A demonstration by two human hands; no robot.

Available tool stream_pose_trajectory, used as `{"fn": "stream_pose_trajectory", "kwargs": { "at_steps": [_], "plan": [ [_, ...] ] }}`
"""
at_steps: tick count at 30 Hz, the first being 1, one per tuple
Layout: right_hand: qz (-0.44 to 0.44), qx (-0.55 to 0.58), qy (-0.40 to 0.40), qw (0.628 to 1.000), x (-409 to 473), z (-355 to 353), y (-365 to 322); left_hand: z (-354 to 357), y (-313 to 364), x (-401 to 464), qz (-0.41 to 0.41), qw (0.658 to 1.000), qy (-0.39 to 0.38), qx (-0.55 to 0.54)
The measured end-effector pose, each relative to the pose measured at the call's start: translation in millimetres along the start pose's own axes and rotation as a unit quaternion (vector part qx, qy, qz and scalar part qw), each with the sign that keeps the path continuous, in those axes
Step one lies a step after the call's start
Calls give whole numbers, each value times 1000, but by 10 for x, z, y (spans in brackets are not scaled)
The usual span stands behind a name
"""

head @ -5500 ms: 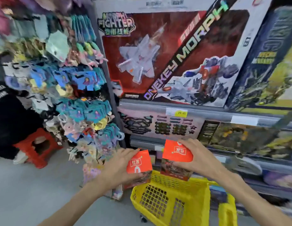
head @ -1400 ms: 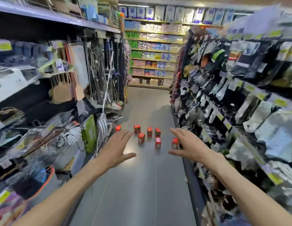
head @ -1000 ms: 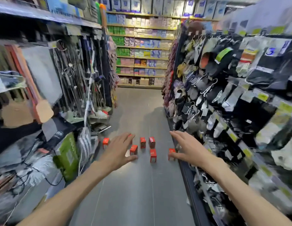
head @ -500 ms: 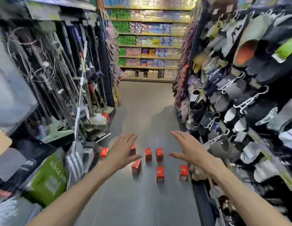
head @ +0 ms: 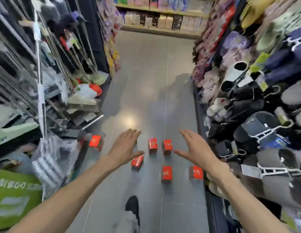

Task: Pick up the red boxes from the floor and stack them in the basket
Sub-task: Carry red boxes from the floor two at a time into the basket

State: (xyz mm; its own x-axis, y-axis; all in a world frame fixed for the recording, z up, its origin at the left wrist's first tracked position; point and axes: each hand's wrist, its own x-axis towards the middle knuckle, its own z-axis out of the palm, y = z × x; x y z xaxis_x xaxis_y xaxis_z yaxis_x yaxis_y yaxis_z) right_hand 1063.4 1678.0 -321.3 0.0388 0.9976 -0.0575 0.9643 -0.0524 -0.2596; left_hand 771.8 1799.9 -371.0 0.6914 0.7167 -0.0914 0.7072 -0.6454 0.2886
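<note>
- Far left, one red box (head: 95, 141) sits alone on the floor (head: 146, 81) beside the left shelf's foot.
- The left hand (head: 125, 147) is released, fingers spread, holding nothing, above a tilted box (head: 137, 161).
- Centre: two boxes side by side (head: 152, 143) (head: 167, 145), another nearer (head: 166, 173).
- The right hand (head: 195, 148) is likewise spread and empty; a last box (head: 196, 172) lies under its wrist.
- Judged step: reaching down for boxes. Next calls for stooping and gripping one per hand. No basket is in view.

Bright aisle; floor (head: 129, 121) glare, blurred, warped edges.
</note>
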Motion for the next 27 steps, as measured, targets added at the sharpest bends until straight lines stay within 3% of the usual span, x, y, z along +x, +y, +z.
{"fn": "stream_pose_trajectory", "kwargs": {
  "at_steps": [5,10,15,20,22,27],
  "plan": [
    [48,35,-33,998,808,980,588,938,-546,962,-16,998,-58,-17],
    [53,56,-78,994,1364,2475,1237,2489,-1068,1594,-72,994,-76,-45],
    [95,91,-84,988,1438,4064,1728,4313,-1634,1895,-147,983,-97,-44],
    [155,125,-122,972,1212,5389,2075,5798,-2066,1865,-254,952,-155,-78],
    [170,128,-133,968,1106,5756,2165,6166,-2079,1827,-294,935,-166,-106],
    [223,149,-154,951,851,6109,2210,6416,-2047,1747,-329,926,-81,-166]
  ]
}}
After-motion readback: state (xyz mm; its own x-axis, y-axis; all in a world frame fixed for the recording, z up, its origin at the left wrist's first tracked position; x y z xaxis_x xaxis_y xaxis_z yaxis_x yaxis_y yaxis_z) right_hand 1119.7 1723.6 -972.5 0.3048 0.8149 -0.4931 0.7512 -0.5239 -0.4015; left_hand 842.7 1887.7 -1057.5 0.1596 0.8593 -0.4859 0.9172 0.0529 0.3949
